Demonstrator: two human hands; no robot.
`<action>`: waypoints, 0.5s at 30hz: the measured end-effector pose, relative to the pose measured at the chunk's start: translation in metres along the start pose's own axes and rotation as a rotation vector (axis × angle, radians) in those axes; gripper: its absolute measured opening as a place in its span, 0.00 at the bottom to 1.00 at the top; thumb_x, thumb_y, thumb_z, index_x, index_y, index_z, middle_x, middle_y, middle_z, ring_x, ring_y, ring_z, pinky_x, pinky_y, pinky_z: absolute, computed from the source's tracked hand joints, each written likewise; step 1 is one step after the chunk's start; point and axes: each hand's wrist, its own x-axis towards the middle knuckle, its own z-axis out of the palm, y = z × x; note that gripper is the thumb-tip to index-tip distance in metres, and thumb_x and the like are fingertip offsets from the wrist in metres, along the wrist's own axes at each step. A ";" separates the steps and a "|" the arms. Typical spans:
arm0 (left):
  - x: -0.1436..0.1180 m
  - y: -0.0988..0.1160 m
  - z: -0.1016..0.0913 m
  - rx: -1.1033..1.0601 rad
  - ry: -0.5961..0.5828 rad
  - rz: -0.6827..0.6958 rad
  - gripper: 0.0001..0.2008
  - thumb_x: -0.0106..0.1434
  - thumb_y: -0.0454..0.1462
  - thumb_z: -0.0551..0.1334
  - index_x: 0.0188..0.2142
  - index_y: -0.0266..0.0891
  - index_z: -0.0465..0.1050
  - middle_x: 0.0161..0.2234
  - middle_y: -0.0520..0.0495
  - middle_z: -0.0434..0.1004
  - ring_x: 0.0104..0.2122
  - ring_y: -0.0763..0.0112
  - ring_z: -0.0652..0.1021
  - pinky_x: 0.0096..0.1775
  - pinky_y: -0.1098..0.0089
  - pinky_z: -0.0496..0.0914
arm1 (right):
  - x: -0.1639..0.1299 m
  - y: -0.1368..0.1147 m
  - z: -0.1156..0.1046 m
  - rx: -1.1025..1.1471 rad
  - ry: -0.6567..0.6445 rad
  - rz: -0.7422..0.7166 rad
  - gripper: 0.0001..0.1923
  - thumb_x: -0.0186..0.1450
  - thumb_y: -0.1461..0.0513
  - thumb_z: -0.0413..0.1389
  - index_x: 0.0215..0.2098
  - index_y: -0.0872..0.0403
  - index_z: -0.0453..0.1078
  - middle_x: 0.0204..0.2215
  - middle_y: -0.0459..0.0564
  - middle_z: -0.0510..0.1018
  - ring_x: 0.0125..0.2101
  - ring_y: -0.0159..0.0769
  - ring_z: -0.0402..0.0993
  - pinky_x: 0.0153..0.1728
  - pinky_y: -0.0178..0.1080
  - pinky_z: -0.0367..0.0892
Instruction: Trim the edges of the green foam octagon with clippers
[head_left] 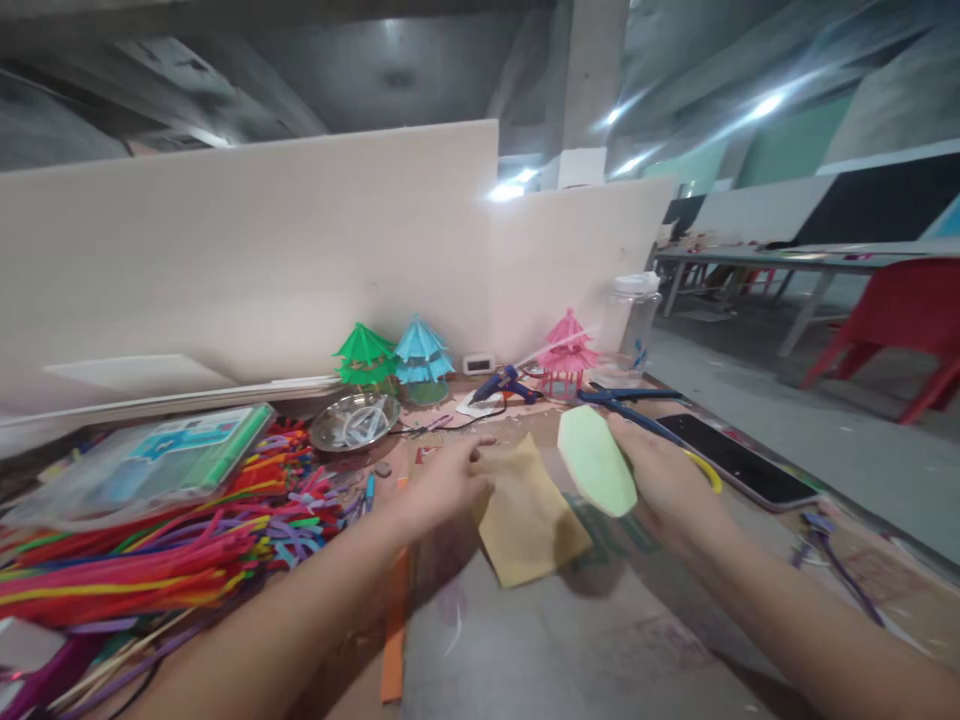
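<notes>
My right hand (660, 475) is closed around the edge of a pale green, many-sided flat piece (596, 460), tilted up above the table. With fingers curled, my left hand (454, 485) grips the left edge of a creased tan sheet of paper (529, 520). The sheet hangs low over the table between both hands. An orange strip (394, 630) lies below my left forearm, and a blue pen (370, 490) is just left of that hand. Beyond my right hand are blue-handled pliers (622, 400) and a black phone (735, 460).
Colourful pipe cleaners (150, 550) and a clear plastic case (172, 455) fill the left side. At the back stand green (365, 355), blue (422, 352) and pink (568, 350) small pavilions, a metal dish (355, 420), a blue glue gun (504, 384) and a clear jar (632, 325).
</notes>
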 end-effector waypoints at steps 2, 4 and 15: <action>0.001 0.005 -0.021 0.009 0.075 -0.007 0.13 0.55 0.41 0.59 0.39 0.40 0.74 0.38 0.45 0.77 0.39 0.61 0.76 0.43 0.64 0.69 | -0.001 -0.005 -0.001 0.004 -0.012 -0.007 0.09 0.56 0.52 0.57 0.29 0.48 0.73 0.28 0.48 0.81 0.31 0.45 0.78 0.26 0.41 0.72; -0.003 0.007 -0.036 0.055 0.173 0.034 0.12 0.57 0.40 0.55 0.37 0.41 0.74 0.38 0.46 0.77 0.40 0.62 0.76 0.44 0.65 0.68 | -0.001 -0.011 -0.002 0.017 -0.014 -0.010 0.10 0.56 0.52 0.56 0.28 0.49 0.72 0.29 0.49 0.81 0.30 0.44 0.78 0.26 0.40 0.71; -0.049 0.026 -0.035 0.011 -0.038 0.084 0.07 0.46 0.38 0.65 0.28 0.44 0.76 0.26 0.49 0.79 0.28 0.62 0.78 0.32 0.70 0.72 | 0.002 -0.018 -0.002 0.027 0.001 -0.066 0.16 0.54 0.48 0.55 0.29 0.52 0.69 0.27 0.50 0.81 0.30 0.42 0.77 0.28 0.39 0.70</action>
